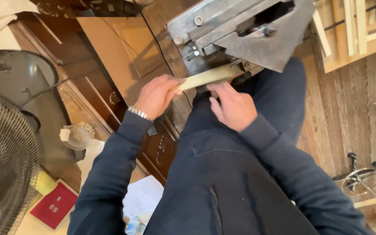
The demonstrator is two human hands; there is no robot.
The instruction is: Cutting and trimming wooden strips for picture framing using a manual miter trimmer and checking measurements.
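Pale wood is what we have between our hands: a narrow wooden strip (205, 77) that runs from our left hand (156, 95) up and to the right, where its far end goes under the grey metal machine (244, 35). Our left hand is closed around the near end of the strip, thumb on top, with a metal watch band (139, 113) at the wrist. Our right hand (233, 106) lies just below the strip near the machine, fingers loosely curled and pointing up toward it; the fingertips touch or nearly touch the strip's underside, and we cannot tell whether they grip it. Both arms wear dark blue sleeves (283, 161), and our dark trousers (223, 182) fill the middle of the view.

Further out, to the left, a brown wooden cabinet (122, 56) stands with panelled doors. Beside it sits a small clear plastic container (77, 135) with crumpled white scraps in it; what they are we cannot tell. A wire fan guard (5, 161) takes up the left edge, with a red flat booklet (54, 204) and white papers (143, 196) on the floor near it. At the upper right, an open wooden crate (353, 39) holds several light wooden slats. The plank floor (349, 113) spreads to the right, with a metal wire stand (362, 176) resting on it.
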